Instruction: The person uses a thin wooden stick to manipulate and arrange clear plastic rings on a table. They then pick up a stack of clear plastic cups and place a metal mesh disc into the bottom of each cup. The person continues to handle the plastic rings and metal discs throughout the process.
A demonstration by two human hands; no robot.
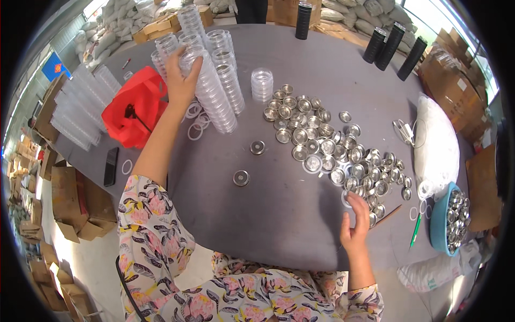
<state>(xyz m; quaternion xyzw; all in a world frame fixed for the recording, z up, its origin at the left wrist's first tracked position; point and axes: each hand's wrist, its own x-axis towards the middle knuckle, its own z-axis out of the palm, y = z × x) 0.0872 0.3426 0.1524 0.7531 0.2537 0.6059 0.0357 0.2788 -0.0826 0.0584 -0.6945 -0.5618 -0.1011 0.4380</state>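
Note:
My left hand (182,78) reaches to the top of a tall stack of clear round plastic lids (212,94), its thumb and fingers closed around the upper rim. More clear stacks (228,80) stand close behind and beside it. My right hand (356,220) is at the near edge of a spread of shiny round metal caps (308,123). Its thumb and fingers are apart, the fingertips beside a white ring (346,199) that they partly cover. Two single metal caps, one nearer (241,178) and one farther (257,147), lie between my arms.
A red bag (134,110) and a black phone (111,166) lie at left. A short clear stack (262,86) stands mid-table. Black cylinders (394,45) stand at the far right. A white bag (435,139), green pen (415,232) and blue basin of caps (441,220) are at right.

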